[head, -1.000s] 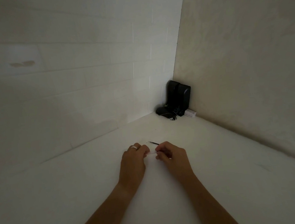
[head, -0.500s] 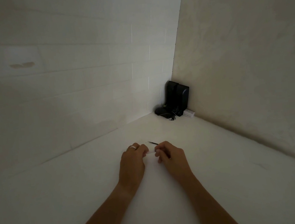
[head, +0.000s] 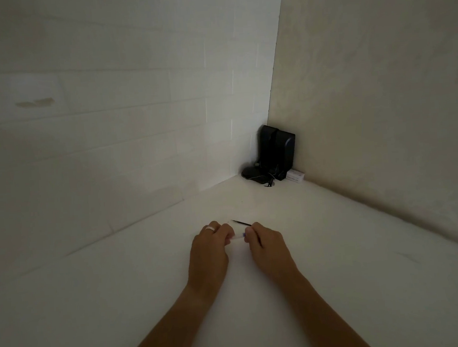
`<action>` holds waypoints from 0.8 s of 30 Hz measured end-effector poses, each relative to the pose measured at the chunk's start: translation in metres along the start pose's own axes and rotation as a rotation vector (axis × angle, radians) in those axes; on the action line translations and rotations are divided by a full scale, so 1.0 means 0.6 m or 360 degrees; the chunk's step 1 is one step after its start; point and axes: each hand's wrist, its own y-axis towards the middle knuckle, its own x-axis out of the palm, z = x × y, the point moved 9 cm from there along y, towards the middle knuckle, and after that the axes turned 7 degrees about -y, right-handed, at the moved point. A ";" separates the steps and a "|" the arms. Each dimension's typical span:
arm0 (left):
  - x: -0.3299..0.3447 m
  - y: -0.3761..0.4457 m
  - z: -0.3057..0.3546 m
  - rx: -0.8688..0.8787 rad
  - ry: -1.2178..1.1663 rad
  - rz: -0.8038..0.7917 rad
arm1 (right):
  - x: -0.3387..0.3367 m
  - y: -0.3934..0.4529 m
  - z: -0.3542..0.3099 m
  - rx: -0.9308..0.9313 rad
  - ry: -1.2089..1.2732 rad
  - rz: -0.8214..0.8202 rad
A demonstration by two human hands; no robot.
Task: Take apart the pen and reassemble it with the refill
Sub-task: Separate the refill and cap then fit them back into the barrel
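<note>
Two bare forearms reach forward over the white bench (head: 337, 247). The left hand (head: 209, 254), a ring on one finger, has its fingers curled and pinching one end of the pen (head: 238, 236), a pale barrel that is hard to tell from the bench. The right hand (head: 267, 245) pinches the other end, where a small blue part shows at its fingertips. Both hands hold the pen low, just above or on the bench; which, I cannot tell. Just beyond the right hand lies a thin dark rod, probably the refill (head: 241, 222).

Risk, as I judge it: the parts are small and the light is dim, so a hard twist or pull could fling a piece across the bench.

Far off in the corner stands a black device (head: 277, 151) beside a small white box (head: 296, 177).
</note>
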 end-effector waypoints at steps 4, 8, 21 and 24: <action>-0.001 0.001 -0.004 -0.0019 0.0030 0.0005 | -0.001 0.002 -0.007 -0.0089 -0.0008 0.0000; 0.002 0.001 0.001 -0.0002 0.0026 -0.0005 | 0.002 0.003 0.002 0.0016 0.0002 -0.0007; 0.003 0.001 0.000 0.0005 0.0006 -0.0017 | -0.005 0.000 -0.010 -0.0077 0.0049 -0.0006; 0.007 0.002 0.009 0.0043 0.0017 -0.0042 | -0.011 0.001 -0.009 -0.0081 0.0032 -0.0001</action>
